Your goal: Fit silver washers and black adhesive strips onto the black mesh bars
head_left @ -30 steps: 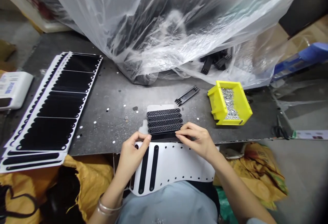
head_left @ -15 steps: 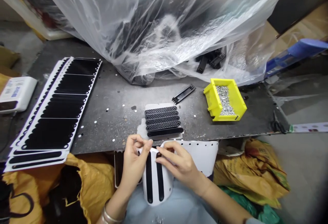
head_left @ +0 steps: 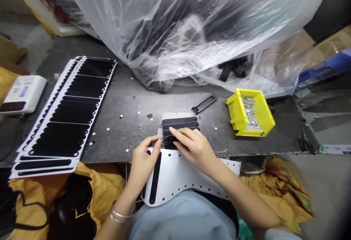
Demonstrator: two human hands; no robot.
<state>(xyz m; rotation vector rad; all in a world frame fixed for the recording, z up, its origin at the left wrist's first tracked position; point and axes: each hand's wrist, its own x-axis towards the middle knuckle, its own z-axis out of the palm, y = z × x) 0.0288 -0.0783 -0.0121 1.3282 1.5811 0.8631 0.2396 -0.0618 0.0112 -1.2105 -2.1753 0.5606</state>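
A white sheet [head_left: 181, 174] with holes along its edges lies across my lap and against the bench's front edge. A long black strip [head_left: 155, 179] runs down near its left end. My left hand [head_left: 145, 159] is closed on the sheet's top left corner, thumb and fingers pinched near the strip's upper end. On the bench, several black textured strips [head_left: 179, 121] lie stacked side by side on a pale pad. Over the nearest of them, my right hand [head_left: 194, 146] has its thumb and index finger around a short visible end of a black strip [head_left: 171, 138]; the rest is hidden.
Beyond the strips lies a black slotted plastic piece [head_left: 204, 103]. To the right stands a yellow bin [head_left: 264, 112] of small silvery parts. Printed black-and-white sheets [head_left: 79, 86] are piled at left, near a white box [head_left: 24, 93]. Clear plastic [head_left: 170, 31] drapes over the back.
My right hand has left the white sheet and moved up to the black strips. The sheet, curled before with two strips showing, now spreads out to the right. The view has shifted slightly.
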